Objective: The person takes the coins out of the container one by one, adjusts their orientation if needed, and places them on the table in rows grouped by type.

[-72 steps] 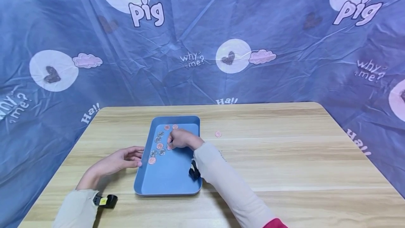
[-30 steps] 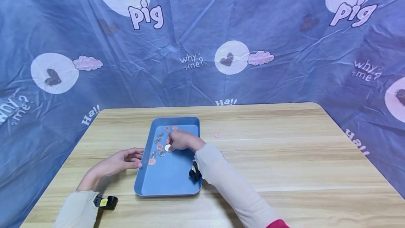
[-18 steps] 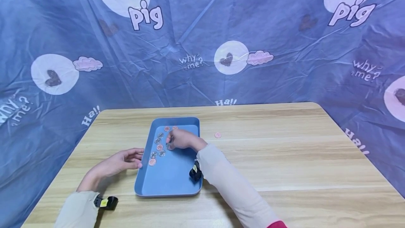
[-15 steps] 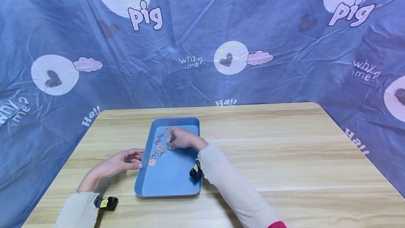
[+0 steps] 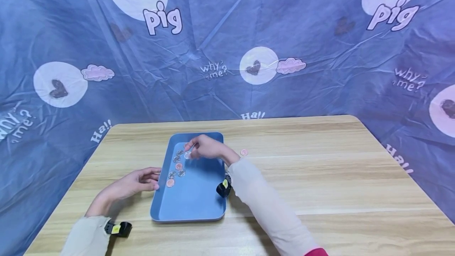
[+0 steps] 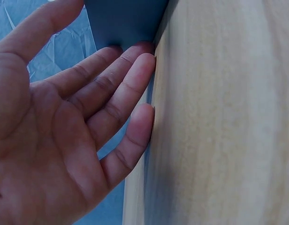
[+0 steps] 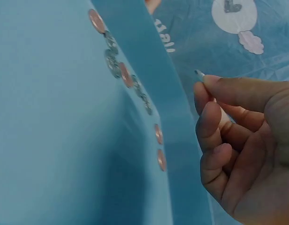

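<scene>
A blue tray (image 5: 192,198) lies on the table. My right hand (image 5: 207,147), above the tray's far half, pinches a silver coin (image 7: 199,74) between thumb and forefinger; the other fingers curl loosely. Along the left side of the tray floor lie several coins, silver ones (image 5: 181,172) and copper ones (image 5: 170,183) mixed. Two copper coins (image 7: 158,133) at the far end show in the right wrist view but are mostly hidden by the hand in the head view. My left hand (image 5: 136,181) touches the tray's left wall with relaxed fingertips, its little finger on the tabletop.
One copper coin (image 5: 243,152) sits on the wooden table (image 5: 320,177), right of the tray. Behind the table hangs a blue printed cloth (image 5: 220,102). Black wrist cameras are strapped on both sleeves.
The right hand, which was fingering the silver coin low in the tray, has lifted it and moved toward the far end. The left hand and tray stay put.
</scene>
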The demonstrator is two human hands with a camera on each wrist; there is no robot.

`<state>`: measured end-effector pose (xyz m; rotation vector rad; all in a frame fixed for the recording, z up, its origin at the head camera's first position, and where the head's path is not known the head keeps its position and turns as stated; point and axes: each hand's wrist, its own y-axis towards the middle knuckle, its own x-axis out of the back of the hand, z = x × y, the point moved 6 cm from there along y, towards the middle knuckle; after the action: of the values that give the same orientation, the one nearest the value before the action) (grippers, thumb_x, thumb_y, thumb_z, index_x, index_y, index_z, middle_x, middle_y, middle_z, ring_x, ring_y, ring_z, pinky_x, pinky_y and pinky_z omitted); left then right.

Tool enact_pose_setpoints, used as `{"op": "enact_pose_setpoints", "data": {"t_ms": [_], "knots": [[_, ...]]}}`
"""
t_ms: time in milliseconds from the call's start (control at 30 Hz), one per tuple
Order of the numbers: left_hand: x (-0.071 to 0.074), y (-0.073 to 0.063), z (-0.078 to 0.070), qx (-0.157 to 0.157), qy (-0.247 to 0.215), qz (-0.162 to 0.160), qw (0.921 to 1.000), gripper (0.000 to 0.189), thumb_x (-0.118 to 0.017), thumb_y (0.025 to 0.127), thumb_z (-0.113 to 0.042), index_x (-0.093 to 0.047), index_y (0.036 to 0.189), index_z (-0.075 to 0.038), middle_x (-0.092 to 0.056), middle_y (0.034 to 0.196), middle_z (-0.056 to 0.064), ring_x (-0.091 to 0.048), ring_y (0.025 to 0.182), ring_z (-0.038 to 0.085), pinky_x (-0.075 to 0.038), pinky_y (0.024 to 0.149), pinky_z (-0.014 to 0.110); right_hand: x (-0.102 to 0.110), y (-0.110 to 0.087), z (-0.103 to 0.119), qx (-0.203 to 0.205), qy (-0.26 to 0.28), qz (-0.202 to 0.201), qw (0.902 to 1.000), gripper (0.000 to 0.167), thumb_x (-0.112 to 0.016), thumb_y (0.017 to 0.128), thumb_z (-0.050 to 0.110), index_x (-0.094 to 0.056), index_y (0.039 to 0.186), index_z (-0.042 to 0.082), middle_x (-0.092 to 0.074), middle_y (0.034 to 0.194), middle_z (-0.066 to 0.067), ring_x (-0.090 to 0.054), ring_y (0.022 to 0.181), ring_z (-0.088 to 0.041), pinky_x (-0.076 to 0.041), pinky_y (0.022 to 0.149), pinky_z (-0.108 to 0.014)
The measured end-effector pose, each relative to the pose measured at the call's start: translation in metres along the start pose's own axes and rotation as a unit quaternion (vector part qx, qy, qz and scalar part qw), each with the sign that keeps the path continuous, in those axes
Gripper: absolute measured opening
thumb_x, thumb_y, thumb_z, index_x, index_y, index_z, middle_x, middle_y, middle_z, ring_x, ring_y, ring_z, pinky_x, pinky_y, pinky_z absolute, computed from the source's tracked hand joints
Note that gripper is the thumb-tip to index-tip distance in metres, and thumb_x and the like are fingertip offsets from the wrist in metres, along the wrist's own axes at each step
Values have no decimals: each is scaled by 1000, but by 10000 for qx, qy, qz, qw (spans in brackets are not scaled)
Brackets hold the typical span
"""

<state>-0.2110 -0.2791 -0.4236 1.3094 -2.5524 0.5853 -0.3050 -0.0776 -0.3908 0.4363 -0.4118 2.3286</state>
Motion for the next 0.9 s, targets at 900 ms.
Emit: {"op": "enact_pose_setpoints", "data": {"t_ms": [900], "knots": [[0,1,0,32,52,-25,10000,70,-61,94,-17,-24,142,18,-47,133,36,-58,103,-2,-50,89,16,61,-60,-32,285,124,-133,9994,20,-58,87,-3,-58,108,-1,-57,70,-9,-49,62,-11,-45,64,-33]]}}
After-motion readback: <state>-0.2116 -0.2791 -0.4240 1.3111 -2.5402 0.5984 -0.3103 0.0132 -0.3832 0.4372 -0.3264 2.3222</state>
